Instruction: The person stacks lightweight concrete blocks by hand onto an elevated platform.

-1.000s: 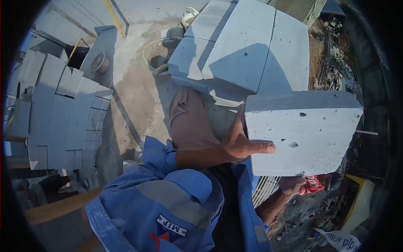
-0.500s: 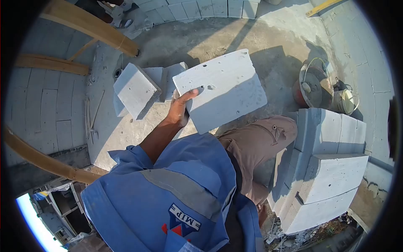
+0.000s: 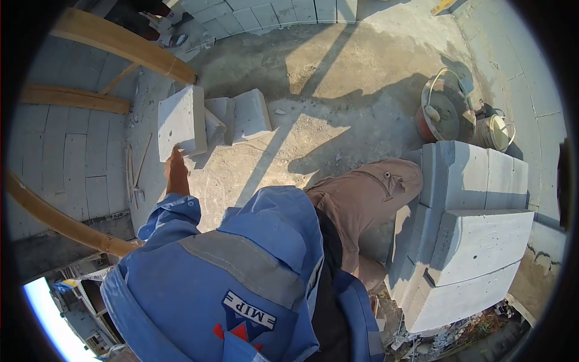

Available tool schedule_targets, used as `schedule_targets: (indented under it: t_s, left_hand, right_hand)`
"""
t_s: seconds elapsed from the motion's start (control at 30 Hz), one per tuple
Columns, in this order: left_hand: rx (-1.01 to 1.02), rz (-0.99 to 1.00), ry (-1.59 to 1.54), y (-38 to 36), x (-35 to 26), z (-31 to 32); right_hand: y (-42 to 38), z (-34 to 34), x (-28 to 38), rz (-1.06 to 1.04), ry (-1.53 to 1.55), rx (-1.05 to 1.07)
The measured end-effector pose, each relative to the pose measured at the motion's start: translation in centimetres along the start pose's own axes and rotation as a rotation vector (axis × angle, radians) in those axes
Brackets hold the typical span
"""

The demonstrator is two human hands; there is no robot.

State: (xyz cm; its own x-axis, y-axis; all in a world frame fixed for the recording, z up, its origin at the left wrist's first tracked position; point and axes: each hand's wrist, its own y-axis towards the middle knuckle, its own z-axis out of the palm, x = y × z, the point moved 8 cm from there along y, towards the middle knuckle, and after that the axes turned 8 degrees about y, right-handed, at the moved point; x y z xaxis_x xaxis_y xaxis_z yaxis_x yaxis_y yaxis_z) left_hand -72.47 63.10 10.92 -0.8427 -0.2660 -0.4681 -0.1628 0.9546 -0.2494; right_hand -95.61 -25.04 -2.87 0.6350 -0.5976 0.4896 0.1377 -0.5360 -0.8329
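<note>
My left hand [image 3: 176,173] is at the lower edge of a pale aerated concrete block [image 3: 180,122], closed on it, with part of the hand hidden by the block. This block stands tilted at the left end of a small group. Directly to its right, a partly covered block [image 3: 214,130] leans at an angle. Beyond that are another block [image 3: 224,113] and a lighter one [image 3: 251,114] lying on the floor. My right hand is out of view.
Stacked blocks [image 3: 482,241] stand to my right, beside my bent knee [image 3: 395,181]. Behind them are a large bucket with mortar [image 3: 446,117] and a smaller bucket [image 3: 496,133]. Timber posts [image 3: 123,45] slant in at the left. Part of another person [image 3: 136,15] shows at the top left.
My left hand has moved from the middle to the left, taking its block from in front of me to the group on the floor. The hand still grips a block there.
</note>
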Motion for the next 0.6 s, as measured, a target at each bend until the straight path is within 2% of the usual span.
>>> schedule_targets:
  t_s: [0.07,0.1,0.13,0.17,0.2,0.27,0.3,0.33,0.37,0.4,0.43,0.47,0.5,0.53,0.57,0.6]
  left_hand:
    - [0.128,0.106,-0.275,6.9,0.8,4.5]
    - [0.203,0.146,-0.413,9.8,0.9,6.9]
    - [0.116,0.344,-0.054,8.1,-1.6,6.4]
    - [-0.103,0.587,0.427,3.8,-5.6,6.0]
    - [-0.311,0.805,0.666,-0.5,-8.8,7.2]
    - [-0.585,1.236,0.647,-11.3,-13.8,10.5]
    - [-0.52,1.407,0.651,-17.5,-15.4,13.6]
    - [-0.344,1.588,0.555,-23.6,-16.1,15.7]
    - [-0.168,1.73,0.462,-29.2,-16.2,16.6]
    - [0.002,1.834,0.365,-34.0,-16.2,16.7]
    - [0.169,1.899,0.261,-38.3,-15.8,16.8]
    - [0.654,1.829,0.221,-42.4,-14.3,18.9]
    - [0.848,1.837,0.247,-45.1,-13.7,21.0]
    - [0.855,1.867,0.233,-48.6,-13.0,20.5]
    - [0.946,1.92,0.249,-52.4,-11.5,20.0]
    - [1.035,1.969,0.265,-56.0,-9.5,19.3]
  right_hand:
    - [-1.0,-1.9,-1.6,-0.057,0.065,-0.044]
    - [-1.6,-2.8,-2.7,-0.161,-0.005,-0.043]
    - [-2.0,-3.8,-3.8,-0.266,-0.076,-0.05]
    - [-2.0,-6.2,-5.0,-0.536,-0.306,-0.242]
    - [-5.9,-6.0,-4.6,-0.499,-0.206,-0.363]
    - [-9.2,-8.9,-7.8,-0.412,-0.145,-0.652]
    - [-10.5,-10.4,-10.1,-0.354,-0.077,-0.783]
    - [-10.8,-12.0,-13.7,-0.342,-0.035,-0.888]
    - [-12.3,-12.3,-15.1,-0.236,-0.048,-0.967]
    - [-13.9,-12.4,-15.5,-0.156,-0.155,-1.01]
    - [-14.2,-12.3,-17.4,-0.163,-0.053,-1.045]
    - [-14.7,-11.7,-18.4,-0.14,-0.014,-1.069]
    - [-15.2,-11.0,-19.0,-0.12,0.115,-1.094]
    - [-15.3,-10.5,-19.7,-0.108,0.239,-1.111]
    - [-11.6,-10.7,-23.6,-0.291,0.668,-0.931]
    - [-9.1,-9.8,-26.4,-0.235,1.057,-0.831]
